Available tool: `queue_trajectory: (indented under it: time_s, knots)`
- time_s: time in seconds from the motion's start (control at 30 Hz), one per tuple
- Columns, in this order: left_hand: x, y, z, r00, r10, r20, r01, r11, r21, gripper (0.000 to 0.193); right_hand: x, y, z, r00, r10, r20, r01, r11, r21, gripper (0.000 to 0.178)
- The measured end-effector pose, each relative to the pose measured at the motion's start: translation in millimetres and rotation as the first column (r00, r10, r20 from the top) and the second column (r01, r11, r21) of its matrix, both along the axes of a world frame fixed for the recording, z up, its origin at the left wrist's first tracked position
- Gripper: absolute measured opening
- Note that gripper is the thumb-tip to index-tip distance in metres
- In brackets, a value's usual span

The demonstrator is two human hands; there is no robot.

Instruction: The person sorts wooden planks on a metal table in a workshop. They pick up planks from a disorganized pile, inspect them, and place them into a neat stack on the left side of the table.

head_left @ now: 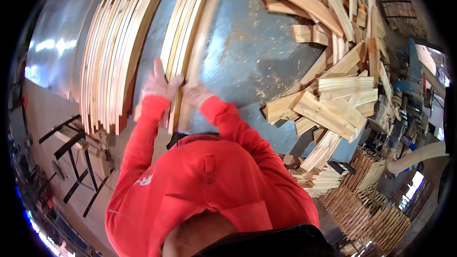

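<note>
On the grey metal table (238, 62), a small row of narrow wooden boards (183, 28) stands edge to edge in front of me. My left hand (159, 84) lies against the near part of this row, its index finger stretched out and its thumb apart. Just right of the row, a single wooden board (203, 33) is blurred by motion. My right hand (196, 94) grips that board near its close end; some of the fingers are hidden. Farther left lies a wider row of similar boards (112, 52), lined up side by side, their near ends reaching past the table's edge.
A loose heap of wooden pieces (333, 95) covers the table's right side, crossing at many angles. Sawdust and chips lie beside it. Stacked wood (362, 204) stands below at the right. Black metal stand legs (78, 162) are at the lower left, near more timber.
</note>
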State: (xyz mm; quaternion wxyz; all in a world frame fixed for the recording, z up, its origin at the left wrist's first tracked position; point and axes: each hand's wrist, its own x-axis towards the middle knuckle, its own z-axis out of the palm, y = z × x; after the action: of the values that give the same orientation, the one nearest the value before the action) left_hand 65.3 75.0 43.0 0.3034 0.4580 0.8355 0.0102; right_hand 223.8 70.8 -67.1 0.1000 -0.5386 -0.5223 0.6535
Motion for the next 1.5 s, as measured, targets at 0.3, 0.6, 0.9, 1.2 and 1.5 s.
queue_trajectory:
  time_s: [0.3,0.6,0.9,1.2,1.5]
  knots:
    - [9.7,-17.6,-22.2,0.963,-0.041,-0.267,0.050,0.998,0.028,0.111,203.2,338.5,144.0,0.363,-0.623,0.693,-0.377,0.582,0.721,0.097]
    - [-0.9,-27.6,-41.1,0.953,-0.042,-0.299,0.101,0.977,0.187,0.108,263.3,393.1,177.7,0.355,-0.523,0.775,-0.500,0.595,0.630,0.032]
    - [-0.8,-26.6,-38.7,0.980,-0.034,-0.198,0.100,0.937,0.334,0.113,8.5,111.6,76.0,0.858,-0.015,0.514,-0.136,0.958,0.254,0.045]
    - [8.0,-26.0,-13.5,0.936,-0.030,-0.350,0.042,0.999,0.027,0.110,120.8,279.2,106.0,0.525,-0.298,0.797,-0.723,0.338,0.603,0.057]
    - [-28.7,-58.2,-13.4,0.956,-0.001,-0.294,0.028,0.996,0.086,0.107,195.4,308.9,123.1,0.753,0.039,0.657,-0.384,0.837,0.390,0.058]
